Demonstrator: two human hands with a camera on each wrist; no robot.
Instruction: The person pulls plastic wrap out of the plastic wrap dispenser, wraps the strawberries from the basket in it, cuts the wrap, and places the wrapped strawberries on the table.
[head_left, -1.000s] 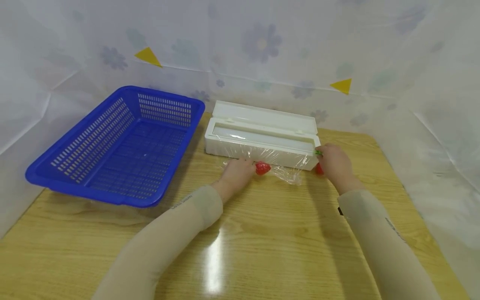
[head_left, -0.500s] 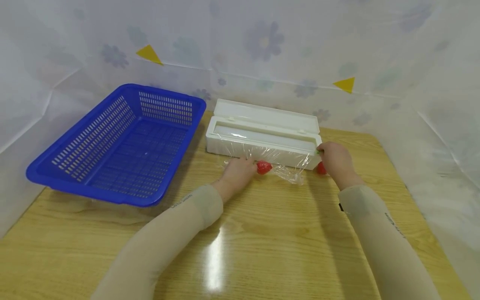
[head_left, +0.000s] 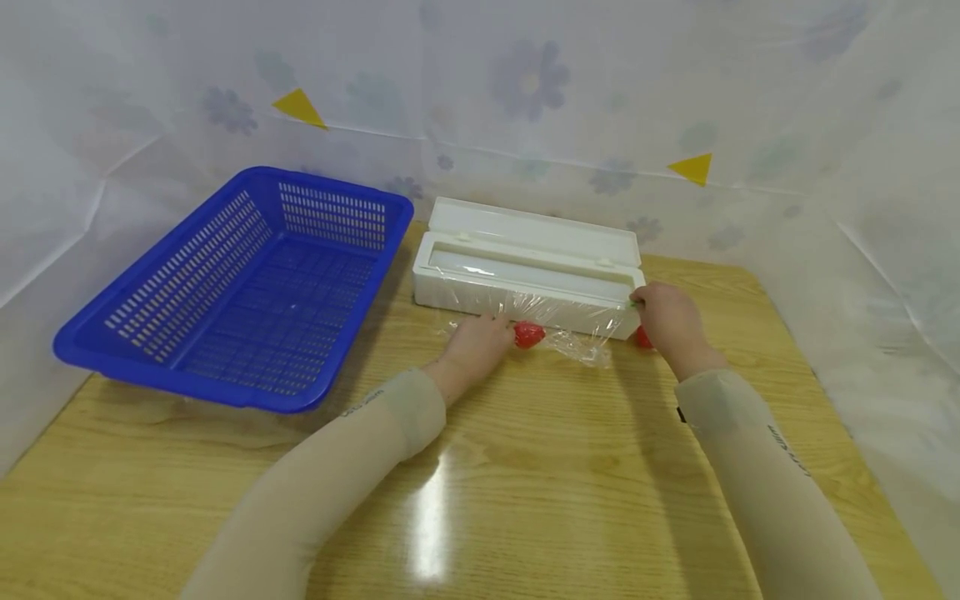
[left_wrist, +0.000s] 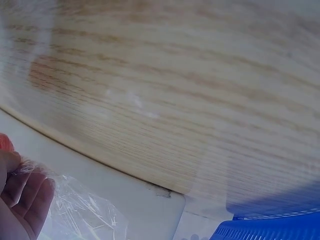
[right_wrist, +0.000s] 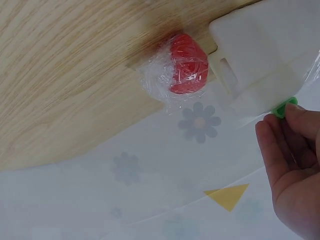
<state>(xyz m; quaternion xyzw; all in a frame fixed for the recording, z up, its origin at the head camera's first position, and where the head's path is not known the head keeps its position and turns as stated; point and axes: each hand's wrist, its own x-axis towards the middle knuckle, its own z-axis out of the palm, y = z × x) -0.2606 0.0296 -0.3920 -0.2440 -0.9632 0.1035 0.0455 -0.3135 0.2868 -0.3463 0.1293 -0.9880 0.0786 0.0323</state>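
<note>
My left hand (head_left: pixel 474 346) pinches a strawberry-like red fruit (head_left: pixel 528 334) with cling film (left_wrist: pixel 80 205) over it, in front of a long white cling film dispenser (head_left: pixel 517 300). From the roll (head_left: pixel 532 277) inside, film runs over the front wall. At the dispenser's right end my right hand (head_left: pixel 671 325) pinches a small green slide cutter (right_wrist: pixel 285 107) between thumb and fingertips. A second red fruit (right_wrist: pixel 189 65), wrapped in crinkled film, lies on the table close to that end, mostly hidden by the right hand in the head view.
A large blue plastic basket (head_left: pixel 86 354) stands on the left of the wooden table (head_left: pixel 570 483). The dispenser's lid (head_left: pixel 536 229) stands raised toward the flower-patterned white curtain (head_left: pixel 480 83) at the back. Yellow triangles (head_left: pixel 693 169) mark the curtain.
</note>
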